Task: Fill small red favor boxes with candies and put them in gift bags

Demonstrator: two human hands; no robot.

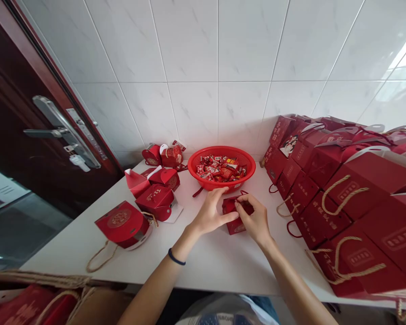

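Observation:
A small red gift box (237, 227) stands on the white table in front of me, its top partly covered by my hands. My left hand (208, 214) is at its left side, fingers spread, the thumb reaching across the near upper part of the box. My right hand (255, 219) is closed in a pinch at the top of the box, thumb and forefinger together on its upper edge. Just behind the box sits a red plastic basket (193, 174) with many small wrapped candies (221, 168) in it.
Red gift boxes with rope handles are stacked on the right (328, 216). On the left stand several more, including a closed box (123, 221) and an open-lidded box (138, 183). A white table (203, 271) meets a tiled wall; a dark door (27, 135) is at left.

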